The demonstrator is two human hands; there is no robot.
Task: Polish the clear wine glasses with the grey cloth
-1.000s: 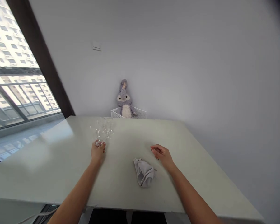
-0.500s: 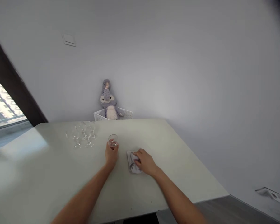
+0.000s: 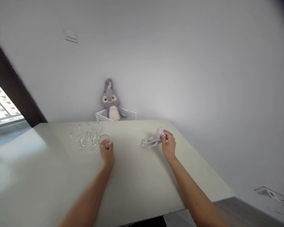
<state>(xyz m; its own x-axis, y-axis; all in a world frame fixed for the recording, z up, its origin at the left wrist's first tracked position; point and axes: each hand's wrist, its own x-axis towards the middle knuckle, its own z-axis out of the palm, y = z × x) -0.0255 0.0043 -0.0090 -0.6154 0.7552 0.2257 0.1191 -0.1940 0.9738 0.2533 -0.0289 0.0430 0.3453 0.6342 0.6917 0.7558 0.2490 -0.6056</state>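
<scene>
Closed around the lower part of a clear stemmed glass (image 3: pixel 104 139) is my left hand (image 3: pixel 107 154), just right of a group of several similar clear glasses (image 3: pixel 81 138) on the left part of the table. My right hand (image 3: pixel 169 145) pinches a light grey cloth (image 3: pixel 153 139) by its right end, over the right part of the table. The cloth hangs loosely to the left of my fingers. My fingers hide the stem of the held glass.
The pale table (image 3: pixel 132 189) reaches back to a grey wall. Behind its far edge, a grey plush toy (image 3: pixel 110 101) sits in a white perforated basket (image 3: pixel 130 115). A dark frame and a window are at the left. A wall switch (image 3: pixel 71 35) is at the upper left.
My left hand has moved left with the glass, closer to the other glasses. My right hand has moved right and away from me, and the cloth, bunched on the table before, now hangs from its fingers.
</scene>
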